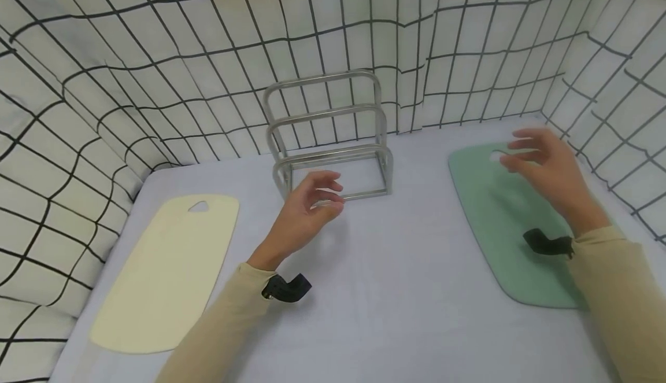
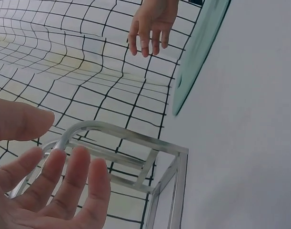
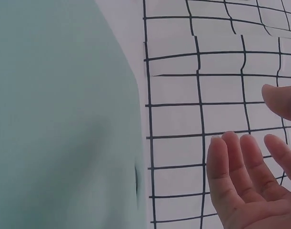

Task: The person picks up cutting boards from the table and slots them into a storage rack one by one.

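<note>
In the head view, the left hand (image 1: 304,215) is released, its fingers loosely bent with space before the thumb. Just beyond it stands a silver metal rack of three rounded loops (image 1: 328,114); I can't tell whether they touch. To that hand's left lies a cream, rounded cutting board with a triangular hole (image 1: 166,273), flat on the white cloth-covered table (image 1: 395,267). The right hand (image 1: 551,169), also released and softly bent, hovers over a matte green, rounded cutting board (image 1: 499,215), near the hole at its far end.

From the left wrist, I see the left fingers spread a little, thumb apart, in front of the rack's shiny bars. Beyond them the right hand hangs fingers down, with the green board beside it.

From the right wrist, the right fingers curve gently, clear of the thumb; the green board, faintly shadowed, lies apart from them.
</note>
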`<act>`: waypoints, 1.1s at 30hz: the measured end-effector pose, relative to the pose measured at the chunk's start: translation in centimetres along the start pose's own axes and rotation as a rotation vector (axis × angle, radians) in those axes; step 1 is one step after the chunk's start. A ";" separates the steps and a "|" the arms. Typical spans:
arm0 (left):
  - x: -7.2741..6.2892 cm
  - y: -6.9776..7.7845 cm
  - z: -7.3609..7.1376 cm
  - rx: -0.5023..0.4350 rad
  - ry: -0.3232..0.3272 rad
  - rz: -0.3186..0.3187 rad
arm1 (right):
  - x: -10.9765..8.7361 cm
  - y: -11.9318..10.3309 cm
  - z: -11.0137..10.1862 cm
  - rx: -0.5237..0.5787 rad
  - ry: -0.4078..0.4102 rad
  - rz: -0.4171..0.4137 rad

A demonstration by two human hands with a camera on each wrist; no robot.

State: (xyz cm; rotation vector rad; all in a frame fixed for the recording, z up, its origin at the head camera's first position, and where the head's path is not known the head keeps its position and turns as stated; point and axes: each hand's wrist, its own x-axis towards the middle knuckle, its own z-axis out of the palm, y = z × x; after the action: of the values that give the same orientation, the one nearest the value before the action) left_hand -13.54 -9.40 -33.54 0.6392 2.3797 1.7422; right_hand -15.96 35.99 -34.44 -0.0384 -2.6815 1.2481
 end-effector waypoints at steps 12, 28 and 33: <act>1.2 0.1 2.8 -0.036 -0.093 -0.010 | -0.2 1.3 -1.5 -0.071 -0.030 0.101; 3.3 0.2 7.4 -0.047 -0.201 -0.081 | -0.2 3.1 -2.9 -0.105 -0.113 0.143; 4.1 0.2 8.8 -0.090 -0.179 -0.120 | 0.0 3.7 -3.0 -0.117 -0.139 0.141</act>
State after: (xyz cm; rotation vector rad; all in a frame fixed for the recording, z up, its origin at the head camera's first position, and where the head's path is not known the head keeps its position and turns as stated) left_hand -14.25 0.05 -35.65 0.5993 2.1613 1.6574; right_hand -15.62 40.63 -35.42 -0.1651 -2.9144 1.1707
